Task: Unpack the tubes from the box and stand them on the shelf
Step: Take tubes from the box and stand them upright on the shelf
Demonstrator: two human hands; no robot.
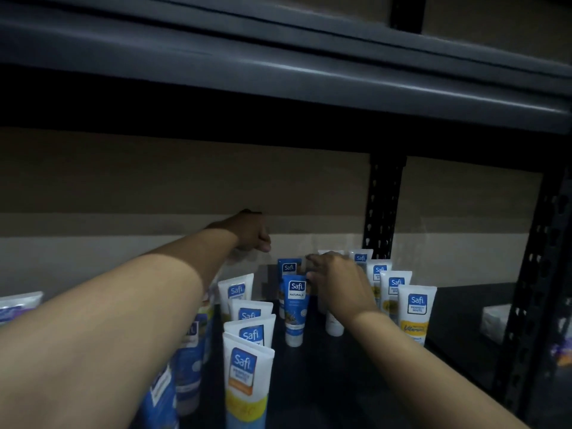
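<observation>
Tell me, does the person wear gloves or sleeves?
No. The left hand and right hand wear no gloves, and the arms are bare, with no sleeves in view.

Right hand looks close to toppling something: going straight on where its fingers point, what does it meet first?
Probably the rear blue Safi tube, just beyond the right hand; depth is unclear.
</observation>
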